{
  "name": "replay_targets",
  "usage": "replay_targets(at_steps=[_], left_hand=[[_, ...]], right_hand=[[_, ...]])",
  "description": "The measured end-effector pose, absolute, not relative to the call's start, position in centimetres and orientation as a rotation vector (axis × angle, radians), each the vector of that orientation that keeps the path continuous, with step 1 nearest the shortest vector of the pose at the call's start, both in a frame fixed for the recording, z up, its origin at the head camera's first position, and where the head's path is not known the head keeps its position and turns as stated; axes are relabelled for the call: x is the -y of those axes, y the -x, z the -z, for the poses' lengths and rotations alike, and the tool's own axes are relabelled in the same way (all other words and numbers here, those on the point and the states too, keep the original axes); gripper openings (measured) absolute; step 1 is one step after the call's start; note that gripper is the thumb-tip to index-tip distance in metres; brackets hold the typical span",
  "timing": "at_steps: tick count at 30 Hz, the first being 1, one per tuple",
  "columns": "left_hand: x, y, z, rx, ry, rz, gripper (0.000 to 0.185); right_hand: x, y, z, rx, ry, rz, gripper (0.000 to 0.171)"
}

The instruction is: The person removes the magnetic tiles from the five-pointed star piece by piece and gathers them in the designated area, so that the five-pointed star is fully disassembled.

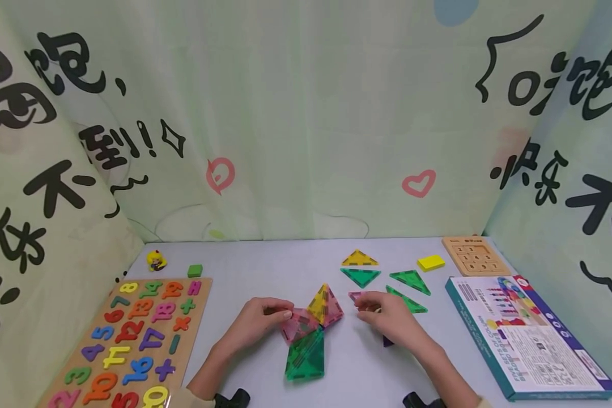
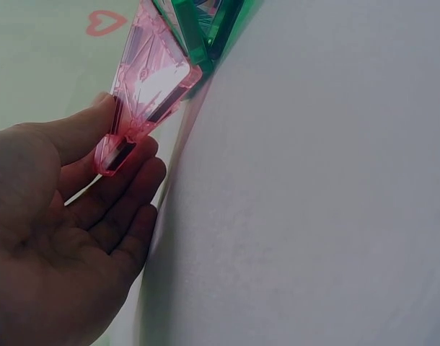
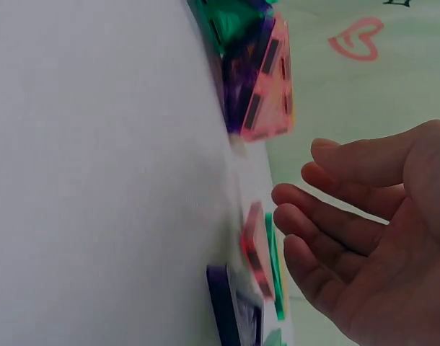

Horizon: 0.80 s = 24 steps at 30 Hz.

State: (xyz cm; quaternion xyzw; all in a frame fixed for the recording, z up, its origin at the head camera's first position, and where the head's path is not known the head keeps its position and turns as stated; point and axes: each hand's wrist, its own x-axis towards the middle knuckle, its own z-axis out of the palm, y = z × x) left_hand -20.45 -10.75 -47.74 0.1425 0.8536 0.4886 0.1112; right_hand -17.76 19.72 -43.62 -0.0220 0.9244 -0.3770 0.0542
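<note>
My left hand (image 1: pixel 279 315) pinches a corner of a pink triangle tile (image 1: pixel 297 327) between thumb and fingers; the left wrist view shows the left hand (image 2: pixel 122 144) on that pink tile (image 2: pixel 144 86). The tile leans against a small raised cluster of yellow and pink tiles (image 1: pixel 325 305), with a green triangle (image 1: pixel 306 357) lying flat in front. My right hand (image 1: pixel 368 306) hovers with loosely curled fingers and holds nothing. Its fingertips (image 3: pixel 288 194) are close to a small pink tile (image 3: pixel 254 249) lying on the table. A purple tile (image 1: pixel 387 341) is partly hidden under that hand.
Loose green triangles (image 1: pixel 410 281) and a yellow triangle (image 1: pixel 359 259) lie behind the right hand, with a yellow block (image 1: pixel 430 262) and a wooden slide puzzle (image 1: pixel 475 256) further back. A toy box (image 1: pixel 525 334) lies at right, a number puzzle board (image 1: pixel 127 340) at left.
</note>
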Motion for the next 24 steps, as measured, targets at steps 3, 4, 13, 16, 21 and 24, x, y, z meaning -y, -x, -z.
replay_targets(at_steps=[3, 4, 13, 16, 21, 24], left_hand=[[10.7, 20.5, 47.7, -2.510, -0.432, -1.440, 0.032], [10.7, 20.6, 47.7, -2.511, -0.436, -1.441, 0.032], [10.5, 20.7, 47.9, -2.498, -0.435, -1.433, 0.030], [10.5, 20.6, 47.8, -2.500, -0.435, -1.431, 0.030], [10.8, 20.6, 47.8, -2.494, -0.451, -1.436, 0.030], [10.8, 20.6, 47.9, -2.496, -0.456, -1.430, 0.031]], right_hand=[[-17.9, 18.1, 43.6, -2.790, 0.126, 1.177, 0.027], [-17.4, 18.2, 43.6, -2.778, 0.139, 1.197, 0.030], [-15.3, 19.0, 44.3, -2.723, 0.109, 1.315, 0.042], [-15.2, 19.1, 44.5, -2.732, 0.092, 1.344, 0.042], [-15.1, 19.4, 44.8, -2.698, 0.053, 1.432, 0.038], [-15.3, 19.6, 44.8, -2.639, 0.021, 1.496, 0.034]])
